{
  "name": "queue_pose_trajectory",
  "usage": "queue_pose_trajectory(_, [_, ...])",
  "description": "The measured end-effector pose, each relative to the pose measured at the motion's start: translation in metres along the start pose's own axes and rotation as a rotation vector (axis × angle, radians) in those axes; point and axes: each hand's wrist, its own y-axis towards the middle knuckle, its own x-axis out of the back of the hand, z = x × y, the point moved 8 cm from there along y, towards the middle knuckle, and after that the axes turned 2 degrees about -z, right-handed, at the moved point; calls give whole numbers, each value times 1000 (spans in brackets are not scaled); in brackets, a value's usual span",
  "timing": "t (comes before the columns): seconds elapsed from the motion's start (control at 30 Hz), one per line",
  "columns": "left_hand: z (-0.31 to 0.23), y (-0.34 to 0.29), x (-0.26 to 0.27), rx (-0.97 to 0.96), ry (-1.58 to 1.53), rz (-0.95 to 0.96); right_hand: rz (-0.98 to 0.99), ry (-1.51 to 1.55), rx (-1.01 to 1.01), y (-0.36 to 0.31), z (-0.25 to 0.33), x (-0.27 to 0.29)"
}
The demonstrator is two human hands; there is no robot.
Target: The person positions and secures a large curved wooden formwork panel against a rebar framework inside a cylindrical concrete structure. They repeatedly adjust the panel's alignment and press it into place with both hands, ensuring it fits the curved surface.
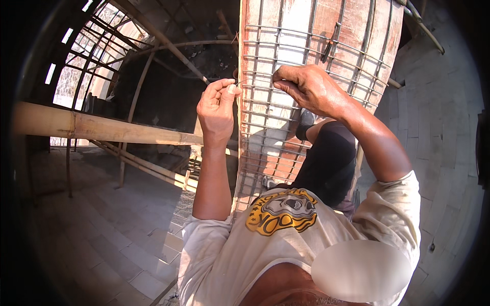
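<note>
Steel rebar mesh lies over a wooden board platform in front of me. My left hand is raised at the board's left edge, thumb and forefinger pinched on a short piece of thin wire. Over the middle of the mesh, my right hand is closed in a pinch. What its fingers hold, if anything, is too small to make out. Farther along, a slim dark hand tool with orange on its handles, perhaps pincers, rests on the bars.
A thick bamboo pole crosses on the left, with thinner bamboo poles below it. Left of the board, the drop leads to a lower floor. Pale paving shows at the right. My bent leg is over the mesh.
</note>
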Motion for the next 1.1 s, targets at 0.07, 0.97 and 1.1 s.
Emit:
queue_pose_trajectory(0.07, [-6,-9,5,34,-3,-43,-33,-45,77,-7,14,3])
queue_pose_trajectory(0.97, [99,-69,71,354,-308,-192,-86,-43,-373,-145,-20,-27])
queue_pose_trajectory(1.1, [140,-85,94,454,404,204,-400,37,-772,-257,-112,8])
